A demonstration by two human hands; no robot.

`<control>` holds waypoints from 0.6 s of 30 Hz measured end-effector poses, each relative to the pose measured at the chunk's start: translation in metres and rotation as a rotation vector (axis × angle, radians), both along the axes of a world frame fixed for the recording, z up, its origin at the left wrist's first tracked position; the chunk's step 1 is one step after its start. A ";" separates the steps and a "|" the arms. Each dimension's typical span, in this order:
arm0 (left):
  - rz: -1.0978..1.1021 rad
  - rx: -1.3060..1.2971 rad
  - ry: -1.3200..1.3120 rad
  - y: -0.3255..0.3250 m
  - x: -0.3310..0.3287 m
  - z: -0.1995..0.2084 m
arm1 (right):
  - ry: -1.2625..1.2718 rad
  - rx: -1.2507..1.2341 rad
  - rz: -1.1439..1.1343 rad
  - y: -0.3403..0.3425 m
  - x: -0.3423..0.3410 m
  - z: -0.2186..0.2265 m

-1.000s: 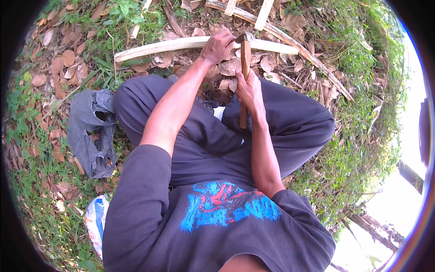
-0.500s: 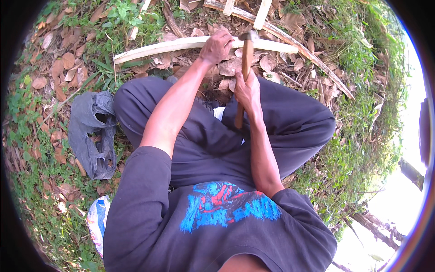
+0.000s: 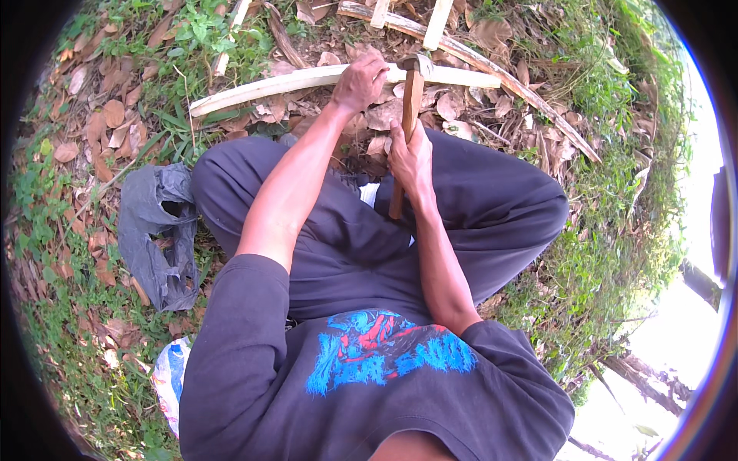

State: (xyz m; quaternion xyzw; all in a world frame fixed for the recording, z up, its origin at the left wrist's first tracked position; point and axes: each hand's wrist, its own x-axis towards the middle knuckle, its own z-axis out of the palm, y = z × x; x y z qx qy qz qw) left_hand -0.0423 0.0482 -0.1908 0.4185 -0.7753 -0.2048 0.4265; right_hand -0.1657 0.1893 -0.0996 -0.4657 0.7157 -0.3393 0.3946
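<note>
A long pale wooden strip [image 3: 277, 84] lies crosswise on the leaf litter beyond my crossed legs. My left hand [image 3: 360, 83] rests over its middle, fingertips pinched together; whatever is between them is too small to make out. My right hand [image 3: 412, 157] is wrapped around the wooden handle of a hammer [image 3: 412, 100]. The hammer's metal head is over the strip, just right of my left fingertips. Whether the head touches the wood I cannot tell.
Beyond the strip lies a longer rough-edged piece of wood [image 3: 530, 98], with two short pale sticks [image 3: 438, 23] by it. A grey plastic bag [image 3: 157, 234] sits left of my knee, and a white and blue bag [image 3: 171, 376] lies nearer. Grass and dry leaves surround me.
The hammer and my right hand have come slightly toward me and to the left. My left hand keeps its pinch at the same part of the strip.
</note>
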 end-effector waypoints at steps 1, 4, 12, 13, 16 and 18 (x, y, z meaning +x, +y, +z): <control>-0.003 -0.001 0.004 -0.001 0.001 0.000 | -0.017 0.010 0.006 -0.001 0.000 0.002; -0.003 -0.041 0.022 -0.002 0.001 -0.001 | -0.084 0.053 0.004 -0.001 0.002 0.008; -0.031 -0.053 -0.002 -0.002 0.001 0.005 | 0.027 -0.013 0.058 0.001 -0.005 -0.014; -0.026 -0.055 -0.002 -0.001 0.001 0.006 | 0.039 -0.015 0.063 0.001 -0.005 -0.015; -0.017 -0.030 -0.017 0.000 0.001 0.005 | 0.078 0.050 0.082 -0.001 -0.001 -0.008; -0.017 -0.028 -0.007 0.000 0.002 0.003 | 0.101 0.087 0.079 -0.004 0.001 0.003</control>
